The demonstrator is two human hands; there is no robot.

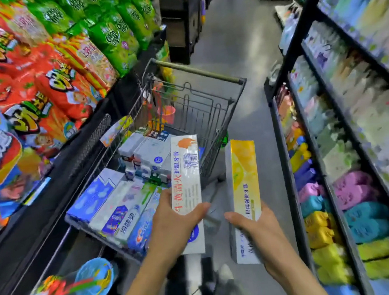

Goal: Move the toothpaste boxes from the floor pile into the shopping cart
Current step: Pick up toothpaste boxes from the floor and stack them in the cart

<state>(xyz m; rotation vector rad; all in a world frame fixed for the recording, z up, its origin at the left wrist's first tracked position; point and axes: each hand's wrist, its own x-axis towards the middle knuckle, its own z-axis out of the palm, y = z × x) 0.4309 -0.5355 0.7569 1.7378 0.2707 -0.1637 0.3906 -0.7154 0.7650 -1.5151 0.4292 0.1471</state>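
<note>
Fingers of the left hand curl round a long white toothpaste box with red lettering, its far end over the near right corner of the shopping cart. Just to the right, the right hand grips a yellow toothpaste box above the grey floor, outside the cart. More toothpaste boxes lie packed in the cart's basket. Snack bags fill the left shelving; coloured bottles line the shelves on the right.
</note>
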